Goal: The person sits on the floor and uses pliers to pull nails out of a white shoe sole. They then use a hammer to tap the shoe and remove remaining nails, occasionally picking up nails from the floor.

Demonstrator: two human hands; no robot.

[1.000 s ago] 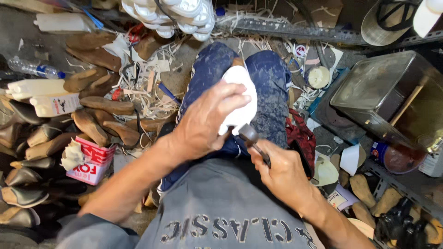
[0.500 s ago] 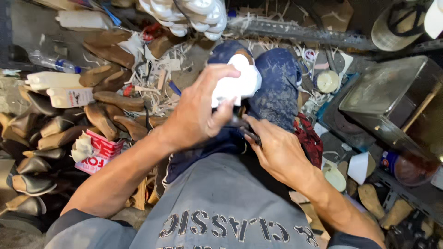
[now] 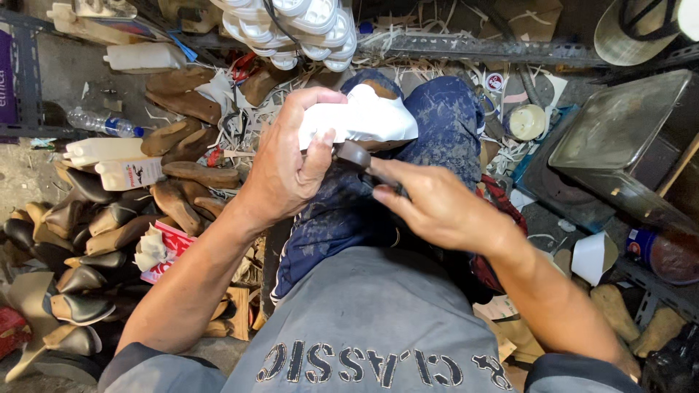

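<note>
Now the left hand (image 3: 280, 171) grips the white shoe piece (image 3: 360, 120) tight; the right hand (image 3: 437, 207) closes on the dark tool (image 3: 357, 155). Hold steady, press gently.

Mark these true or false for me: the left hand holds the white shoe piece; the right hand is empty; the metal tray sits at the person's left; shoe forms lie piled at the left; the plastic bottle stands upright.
1. The left hand holds the white shoe piece: true.
2. The right hand is empty: false, it grips a dark tool against the piece.
3. The metal tray sits at the person's left: false, it is at the right.
4. Shoe forms lie piled at the left: true.
5. The plastic bottle stands upright: false, it lies on its side.
</note>
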